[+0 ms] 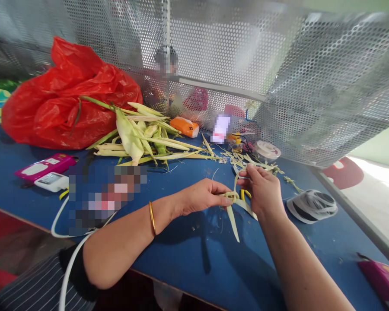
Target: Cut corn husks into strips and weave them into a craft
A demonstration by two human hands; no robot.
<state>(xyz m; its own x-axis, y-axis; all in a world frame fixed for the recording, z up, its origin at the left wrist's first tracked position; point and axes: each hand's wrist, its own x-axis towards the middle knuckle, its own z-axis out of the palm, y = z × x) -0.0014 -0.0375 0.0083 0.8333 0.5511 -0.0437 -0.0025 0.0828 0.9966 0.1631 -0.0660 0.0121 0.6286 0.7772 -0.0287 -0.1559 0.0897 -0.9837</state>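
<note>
My left hand (pixel 210 194) pinches a small knot of interlaced pale green corn husk strips (pixel 233 224) between thumb and fingers. Loose ends of the strips hang below the knot and to its right. One strip rises from it to my right hand (pixel 264 188), whose thumb and fingertips are closed on its upper end. Both hands are raised over the blue table (pixel 188 246). Just behind the knot shows a curved yellow handle (pixel 245 194), its other parts hidden. Beyond my hands lies a pile of corn husks (pixel 132 138), with shredded scraps spreading to the right.
A big red plastic bag (pixel 68 99) stands at the back left. An orange tissue pack (pixel 184 127), a lit phone (pixel 221 128) and a white roll (pixel 267 150) line the back. A plastic-wrapped bundle (pixel 312 206) sits right. A white cable (pixel 71 263) crosses my left arm. Perforated metal panel (pixel 214 56) behind.
</note>
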